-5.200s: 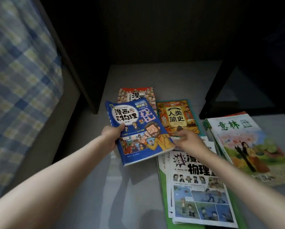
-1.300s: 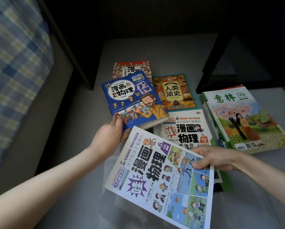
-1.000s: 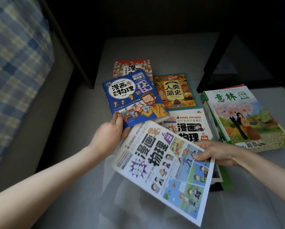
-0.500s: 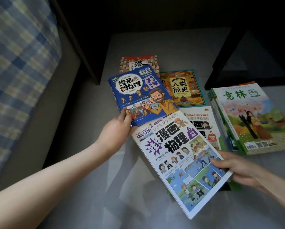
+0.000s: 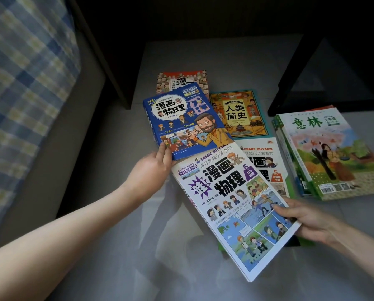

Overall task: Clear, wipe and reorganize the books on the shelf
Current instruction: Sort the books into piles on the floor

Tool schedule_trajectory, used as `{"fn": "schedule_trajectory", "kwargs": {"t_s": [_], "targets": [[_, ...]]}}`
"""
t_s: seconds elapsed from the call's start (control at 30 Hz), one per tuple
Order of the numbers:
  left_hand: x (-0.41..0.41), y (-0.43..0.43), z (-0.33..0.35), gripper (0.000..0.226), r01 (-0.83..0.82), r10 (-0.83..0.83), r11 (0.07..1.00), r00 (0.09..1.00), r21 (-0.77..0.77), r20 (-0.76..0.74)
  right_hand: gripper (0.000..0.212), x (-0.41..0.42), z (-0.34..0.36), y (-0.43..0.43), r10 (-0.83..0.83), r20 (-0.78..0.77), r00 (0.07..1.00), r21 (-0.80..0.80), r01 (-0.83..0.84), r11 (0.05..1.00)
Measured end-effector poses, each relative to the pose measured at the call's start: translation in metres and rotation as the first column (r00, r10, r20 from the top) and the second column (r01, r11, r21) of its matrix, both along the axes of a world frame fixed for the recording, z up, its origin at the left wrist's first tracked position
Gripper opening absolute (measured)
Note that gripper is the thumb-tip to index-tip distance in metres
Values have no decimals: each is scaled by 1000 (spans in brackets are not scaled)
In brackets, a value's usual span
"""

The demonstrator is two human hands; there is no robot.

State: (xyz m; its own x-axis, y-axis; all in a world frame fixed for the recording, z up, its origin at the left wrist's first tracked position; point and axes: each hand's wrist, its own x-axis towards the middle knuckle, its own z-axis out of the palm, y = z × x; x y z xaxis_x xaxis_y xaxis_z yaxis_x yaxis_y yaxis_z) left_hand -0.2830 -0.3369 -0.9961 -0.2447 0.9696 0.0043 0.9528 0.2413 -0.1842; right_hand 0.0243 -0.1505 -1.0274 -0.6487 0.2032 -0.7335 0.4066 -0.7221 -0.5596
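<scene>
Books lie spread on the grey floor. My left hand (image 5: 151,168) grips the near edge of a blue comic physics box set (image 5: 181,122), lifting that edge. My right hand (image 5: 307,220) holds the right edge of a white comic physics book numbered 6 (image 5: 231,203), thumb on the cover. Its top edge sits under the blue set's raised front. Beneath it lies a similar white book numbered 5 (image 5: 266,161) on a green one. A yellow history book (image 5: 238,114) and a red-bordered comic (image 5: 181,79) lie further back.
A stack of magazines with a green-titled cover (image 5: 329,153) lies at the right. A dark shelf unit's left upright (image 5: 108,61) and right frame (image 5: 294,68) stand behind the books. A blue checked bedcover (image 5: 23,79) hangs at the left.
My right hand has swung the white book numbered 6 round and slid its top edge up under the blue set, which my left hand keeps lifted. Earlier the blue set was put down there.
</scene>
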Motion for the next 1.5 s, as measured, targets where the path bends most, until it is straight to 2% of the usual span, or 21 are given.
{"fn": "schedule_trajectory", "kwargs": {"t_s": [0.1, 0.2, 0.37, 0.43, 0.47, 0.5, 0.53, 0.57, 0.6, 0.63, 0.7, 0.87, 0.97, 1.2, 1.27, 1.37, 1.43, 1.5], "targets": [[0, 0, -2, 55, 8, -8, 1000, 1000, 3, -3, 110, -1, -3, -1, -11, 0, 1000, -10, 11, 1000], [-3, -1, -7, 57, -18, 15, 999, 998, 33, 63, 111, -1, -6, -3, -14, 1, 1000, 2, 14, 1000], [-1, -4, -6, 42, -161, 97, 970, 944, 183, 317, 107, -1, -6, -11, -4, -27, 1000, 65, 6, 998], [3, -5, -1, 36, -262, 129, 932, 886, 250, 445, 107, -1, -4, -13, -13, -40, 999, 67, 16, 998], [6, -5, -1, 31, -368, 192, 890, 837, 268, 513, 107, 0, -3, -13, -21, -45, 999, 57, 23, 998], [9, -6, -2, 28, -511, 290, 831, 734, 218, 615, 107, 0, -2, -13, -29, -48, 998, 48, 31, 998], [14, -6, 0, 28, -651, 372, 755, 529, 84, 763, 107, 0, -1, -13, -32, -47, 998, 44, 35, 998], [20, -6, 0, 30, -712, 377, 695, 243, -100, 894, 107, 1, 0, -13, -34, -44, 998, 43, 36, 998], [26, -5, -1, 30, -694, 338, 670, -30, -263, 941, 108, 1, 0, -13, -33, -42, 999, 43, 35, 998], [32, -5, -2, 30, -653, 316, 670, -181, -354, 931, 109, 1, 0, -13, -28, -39, 999, 43, 30, 999], [37, -3, -3, 27, -636, 290, 651, -296, -415, 910, 111, 2, 1, -14, -9, -33, 999, 48, 10, 999], [40, 1, -4, 19, -629, 255, 553, -497, -547, 829, 111, 4, 7, -13, 28, -3, 1000, 124, -28, 992], [44, 5, -8, 20, -633, 233, 487, -569, -601, 788, 113, 3, 8, -12, 39, 18, 999, 147, -41, 988], [38, 9, -13, 18, -678, 146, 485, -560, -553, 815, 111, -4, 6, -18, -4, 26, 1000, 156, 0, 988], [32, 7, -12, 18, -605, 148, 532, -623, -593, 768, 92, -8, 8, -21, 1, 26, 1000, 159, -5, 987], [19, 7, -8, 30, -549, 99, 536, -714, -642, 693, 39, -22, 16, -23, -29, 19, 999, 144, 26, 989], [8, 14, -4, 38, -590, 42, 537, -695, -602, 718, 26, -37, 21, -18, -28, 35, 999, 185, 21, 982], [0, 26, 1, 40, -664, 70, 510, -601, -547, 796, 22, -57, 27, -13, -14, 50, 999, 238, 1, 971]]}}
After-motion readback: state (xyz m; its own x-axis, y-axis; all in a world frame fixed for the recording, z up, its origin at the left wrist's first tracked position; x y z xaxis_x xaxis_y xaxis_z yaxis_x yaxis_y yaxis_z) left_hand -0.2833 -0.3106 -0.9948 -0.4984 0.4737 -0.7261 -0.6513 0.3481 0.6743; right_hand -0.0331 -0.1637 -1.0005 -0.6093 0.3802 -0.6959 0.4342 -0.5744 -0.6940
